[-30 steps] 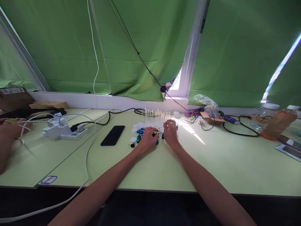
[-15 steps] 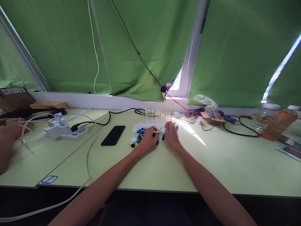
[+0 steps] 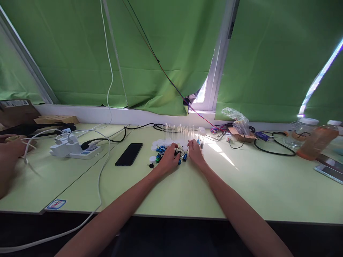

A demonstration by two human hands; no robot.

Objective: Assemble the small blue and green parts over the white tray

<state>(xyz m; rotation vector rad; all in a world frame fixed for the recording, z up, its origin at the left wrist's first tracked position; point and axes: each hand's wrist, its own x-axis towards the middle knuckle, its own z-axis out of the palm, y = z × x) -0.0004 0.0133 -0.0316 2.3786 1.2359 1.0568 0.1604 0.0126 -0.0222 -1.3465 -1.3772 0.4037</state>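
In the head view, I see my left hand [image 3: 168,159] curled over small black parts [image 3: 176,152] on the desk [image 3: 177,194], my right hand [image 3: 195,152] beside a blue component [image 3: 184,157], and cannot tell whether either grip holds anything.

The parts [image 3: 179,162] are partly hidden by the left hand [image 3: 169,157]. Whether anything is held by the right hand [image 3: 196,152] cannot be told. The box [image 3: 18,113] is cut by the left edge.
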